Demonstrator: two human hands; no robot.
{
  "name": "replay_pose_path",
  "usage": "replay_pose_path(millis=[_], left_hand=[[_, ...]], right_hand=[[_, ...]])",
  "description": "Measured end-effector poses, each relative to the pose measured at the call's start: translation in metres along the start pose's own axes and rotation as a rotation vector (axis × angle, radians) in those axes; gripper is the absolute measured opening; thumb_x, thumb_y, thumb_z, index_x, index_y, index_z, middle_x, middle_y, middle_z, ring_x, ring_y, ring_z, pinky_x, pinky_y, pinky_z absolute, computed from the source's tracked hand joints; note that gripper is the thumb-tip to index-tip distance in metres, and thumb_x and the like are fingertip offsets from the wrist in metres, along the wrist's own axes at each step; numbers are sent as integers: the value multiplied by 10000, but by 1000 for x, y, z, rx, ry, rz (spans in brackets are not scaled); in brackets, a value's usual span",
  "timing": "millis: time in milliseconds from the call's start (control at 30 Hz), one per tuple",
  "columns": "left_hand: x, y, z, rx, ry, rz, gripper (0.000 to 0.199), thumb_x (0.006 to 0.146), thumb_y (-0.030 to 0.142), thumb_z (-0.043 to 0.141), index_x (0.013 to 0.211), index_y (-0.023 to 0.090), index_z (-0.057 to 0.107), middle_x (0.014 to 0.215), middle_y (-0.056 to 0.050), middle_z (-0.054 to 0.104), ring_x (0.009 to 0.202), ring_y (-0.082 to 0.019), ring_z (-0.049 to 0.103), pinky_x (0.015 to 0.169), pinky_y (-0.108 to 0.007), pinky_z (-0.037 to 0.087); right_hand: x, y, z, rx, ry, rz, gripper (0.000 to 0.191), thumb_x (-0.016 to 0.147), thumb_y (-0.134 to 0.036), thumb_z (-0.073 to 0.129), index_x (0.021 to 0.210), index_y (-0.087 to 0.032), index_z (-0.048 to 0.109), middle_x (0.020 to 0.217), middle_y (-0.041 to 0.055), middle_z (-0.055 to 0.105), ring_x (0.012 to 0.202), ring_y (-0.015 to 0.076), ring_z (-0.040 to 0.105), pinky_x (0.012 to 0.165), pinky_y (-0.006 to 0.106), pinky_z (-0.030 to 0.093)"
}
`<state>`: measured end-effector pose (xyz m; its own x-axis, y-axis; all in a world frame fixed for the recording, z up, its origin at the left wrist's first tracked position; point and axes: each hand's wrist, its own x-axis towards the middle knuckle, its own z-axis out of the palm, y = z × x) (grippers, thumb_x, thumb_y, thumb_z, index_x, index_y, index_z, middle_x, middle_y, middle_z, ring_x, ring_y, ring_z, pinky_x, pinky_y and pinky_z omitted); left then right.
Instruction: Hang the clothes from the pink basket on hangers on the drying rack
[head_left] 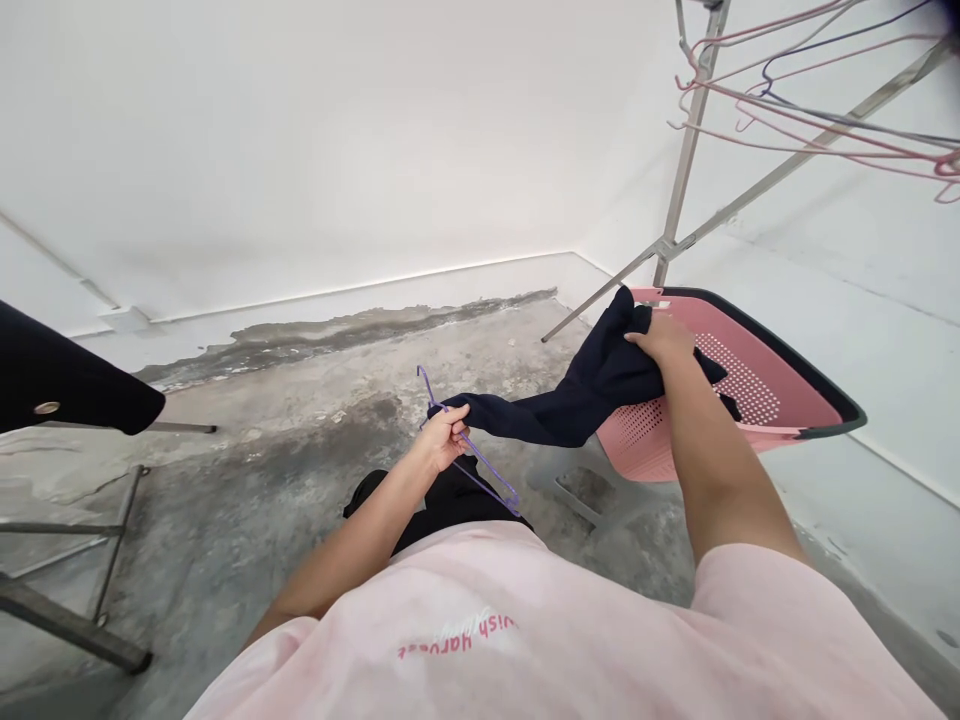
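My left hand (444,436) is closed around a purple clothes hanger (491,468) and one end of a dark navy garment (525,415). The hanger's hook points up and away from me. The cloth stretches to the right, up to my right hand (664,338), which grips its bunched part over the near rim of a pink laundry basket (735,340). What kind of garment it is does not show. Some dark cloth hangs inside the basket beyond my right wrist; my forearm hides part of it.
A metal drying rack (686,170) stands at the right, with several pink and blue wire hangers (817,135) on it. Beneath the basket is a grey stool (585,495). At the left are a black hanging cloth (67,370) and metal legs (75,625). A white wall (337,130) rises ahead.
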<state>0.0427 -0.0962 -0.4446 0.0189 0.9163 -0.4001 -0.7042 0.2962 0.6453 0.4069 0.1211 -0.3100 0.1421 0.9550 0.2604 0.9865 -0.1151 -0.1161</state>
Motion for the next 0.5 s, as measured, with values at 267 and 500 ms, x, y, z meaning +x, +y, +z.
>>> replay_pose_path(millis=[267,500], left_hand=[[-14,-6,-3,-21,-27,23,629,653,269,873,678,219,247,421,124,301,380,-47,298,439,-180,249],[-15,-20,3,6,-21,-1,504,715,189,774,649,210,275,406,108,307,356,-45,262,424,-169,207]], right_hand=[[-26,-27,5,344,237,34,244,947,-308,560,1108,-126,582,1204,240,621,1146,288,557,1019,434,399],[-79,-52,15,650,510,-73,178,931,-470,450,921,-295,485,1067,94,608,1060,299,543,976,498,445]])
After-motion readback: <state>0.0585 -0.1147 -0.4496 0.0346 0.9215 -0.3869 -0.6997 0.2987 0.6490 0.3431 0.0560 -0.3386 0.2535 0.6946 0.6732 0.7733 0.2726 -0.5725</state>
